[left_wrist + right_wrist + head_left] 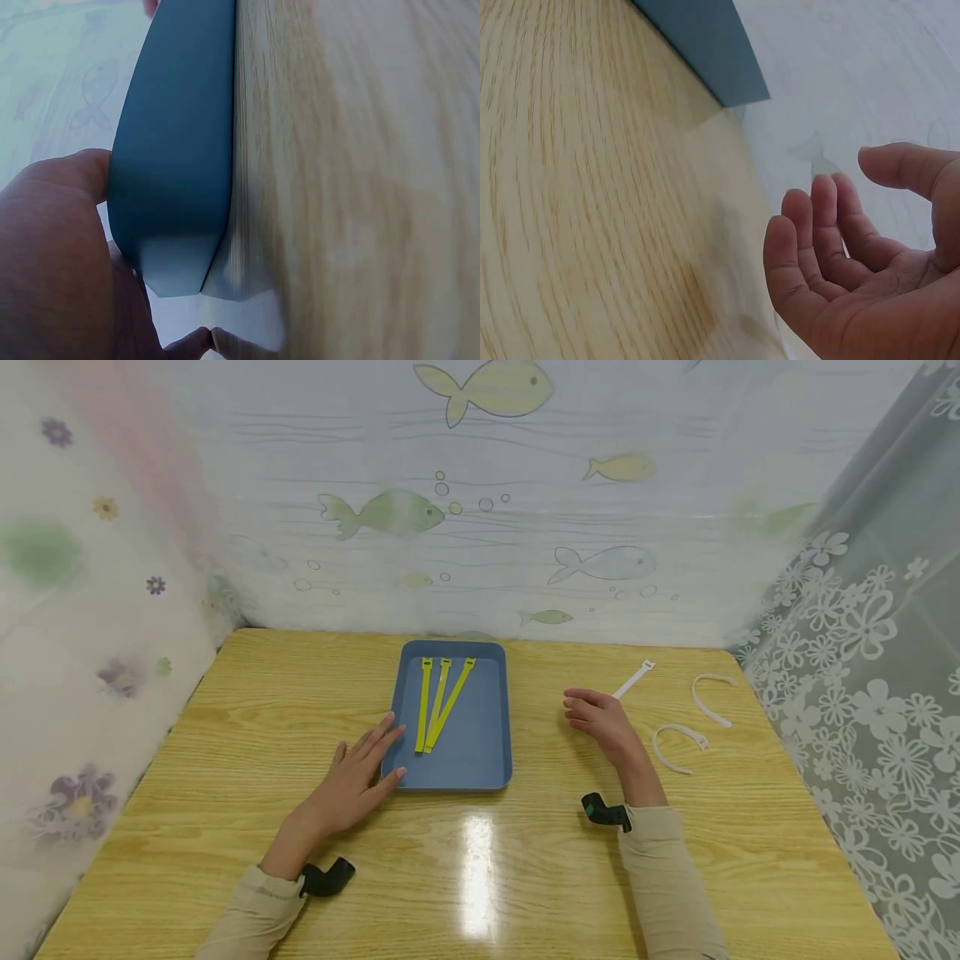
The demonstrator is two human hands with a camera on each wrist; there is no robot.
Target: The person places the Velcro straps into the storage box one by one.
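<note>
A blue tray [480,760] sits in the middle of the wooden table [225,718], with three yellow straps [438,703] lying side by side in its left half. My left hand [356,781] lies flat, its straight fingers touching the tray's left wall [176,142]. My right hand [600,720] hovers to the right of the tray with loosely curled fingers [817,240], holding nothing. Just beyond it lies a straight white strap [636,678]. Two curved white straps [675,745] [708,693] lie further right.
Printed curtains with fish and flowers close in the table at the back, left and right. A light glare shows on the table's near middle [476,877]. The tray's corner [712,45] appears in the right wrist view.
</note>
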